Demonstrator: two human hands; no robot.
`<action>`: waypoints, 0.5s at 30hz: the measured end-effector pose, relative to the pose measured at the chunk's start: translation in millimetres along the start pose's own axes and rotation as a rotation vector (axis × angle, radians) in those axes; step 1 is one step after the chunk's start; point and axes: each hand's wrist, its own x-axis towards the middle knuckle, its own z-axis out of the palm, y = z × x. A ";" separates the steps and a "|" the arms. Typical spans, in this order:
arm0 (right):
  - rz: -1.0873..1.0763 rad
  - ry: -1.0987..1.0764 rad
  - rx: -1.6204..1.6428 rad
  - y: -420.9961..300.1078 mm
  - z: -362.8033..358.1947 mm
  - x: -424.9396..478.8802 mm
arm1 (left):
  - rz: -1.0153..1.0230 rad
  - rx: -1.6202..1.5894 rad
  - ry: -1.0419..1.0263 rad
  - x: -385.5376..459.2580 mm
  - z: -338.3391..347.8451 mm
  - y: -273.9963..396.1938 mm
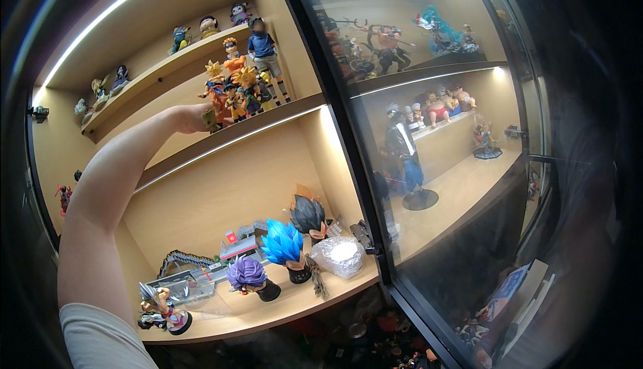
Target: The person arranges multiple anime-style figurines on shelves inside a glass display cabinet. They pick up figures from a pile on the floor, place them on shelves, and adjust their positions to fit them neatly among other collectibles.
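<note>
My left hand (192, 118) reaches up to the middle shelf on the left, at a cluster of anime figurines. Its fingers are partly hidden by a small greenish piece (209, 118) and a spiky yellow-haired figurine in orange (215, 87). Whether they grip or only touch a figurine cannot be seen. Close by stand a smaller orange-clad figurine (234, 103), another with big yellow hair (247, 80) and an orange-haired one (232, 56) behind. A taller figurine in a blue top (262, 52) stands at the right end. My right hand is out of view.
Below, the shelf (281, 314) bears a purple-haired bust (247, 274), a blue-haired bust (285, 248), a dark-haired bust (307, 216), a bubble-wrapped item (339, 256) and a grey-haired figurine (163, 303). A black-framed glass door (346, 118) fronts more figurines. An upper ledge (166, 75) carries small figures.
</note>
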 end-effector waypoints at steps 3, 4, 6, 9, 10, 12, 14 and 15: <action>-0.001 -0.005 0.001 0.0 -0.4 -1.3 | 0.125 0.050 -0.054 24.6 -7.6 -37.2; 0.002 -0.005 -0.001 -0.6 -0.5 -1.6 | 0.177 0.061 -0.089 30.9 -9.5 -45.7; 0.007 -0.007 -0.006 -2.4 -1.0 -2.0 | 0.082 0.101 -0.063 35.5 -10.7 -50.7; 0.003 -0.001 -0.007 -5.2 -1.2 -2.4 | 0.078 0.126 -0.108 25.9 -5.7 -32.3; 0.001 -0.003 -0.004 -5.9 -1.5 -2.6 | 0.162 0.130 -0.167 20.0 -3.7 -22.3; 0.001 -0.009 0.004 -7.0 -1.8 -3.7 | 0.028 0.257 -0.132 9.5 -0.6 -6.3; 0.015 -0.013 -0.003 -7.9 -2.6 -5.4 | -0.004 0.319 -0.126 3.2 1.5 -1.4; 0.021 -0.015 -0.008 -8.5 -3.4 -6.3 | 0.000 0.318 -0.120 1.1 1.4 -2.9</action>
